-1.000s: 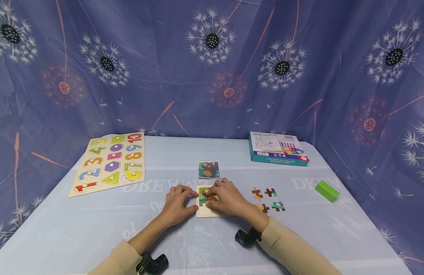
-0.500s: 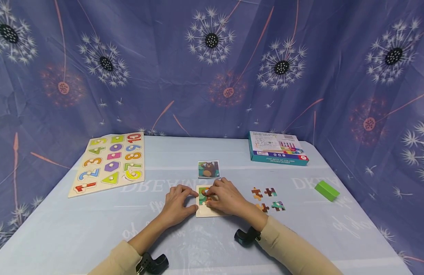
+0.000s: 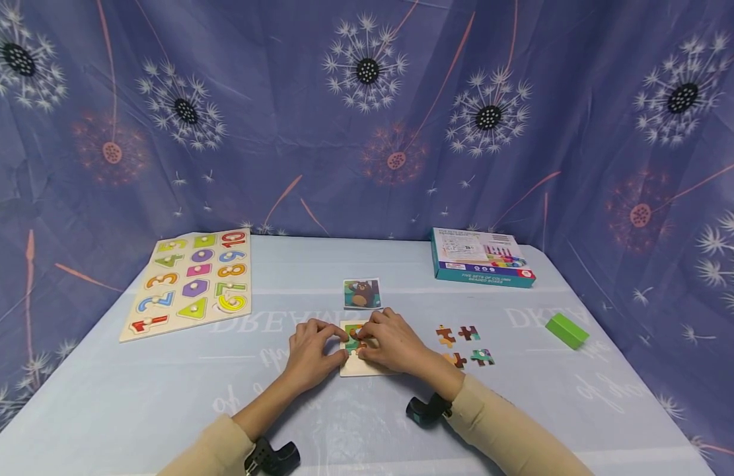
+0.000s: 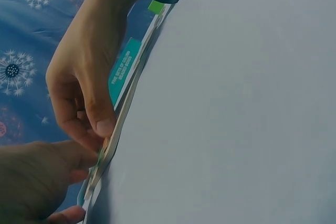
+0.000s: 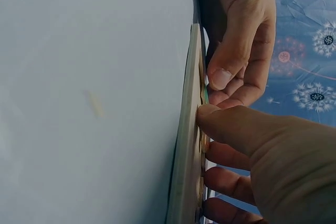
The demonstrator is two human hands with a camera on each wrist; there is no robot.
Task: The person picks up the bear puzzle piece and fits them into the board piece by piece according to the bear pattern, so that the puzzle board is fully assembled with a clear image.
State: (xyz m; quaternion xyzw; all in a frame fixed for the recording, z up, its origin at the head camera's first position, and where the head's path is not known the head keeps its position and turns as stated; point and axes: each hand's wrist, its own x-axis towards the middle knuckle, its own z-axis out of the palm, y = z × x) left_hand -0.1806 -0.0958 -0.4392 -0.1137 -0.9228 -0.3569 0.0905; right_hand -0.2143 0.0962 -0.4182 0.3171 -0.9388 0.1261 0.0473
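Puzzle (image 3: 356,365): you touch it with left hand (image 3: 310,354), fingers released, and right hand (image 3: 395,342), grasp unclear; 4 loose pieces (image 3: 482,357), 1 card (image 3: 362,293) nearby.

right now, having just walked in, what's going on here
A person is working on a small jigsaw: the left hand is at the left side of the tray, and the right hand is over it, fingers on the pieces. The tray is part filled, with its near left part bare; the right hand hides some of it. Four loose pieces lie to the right, and a bear card lies just beyond the tray.
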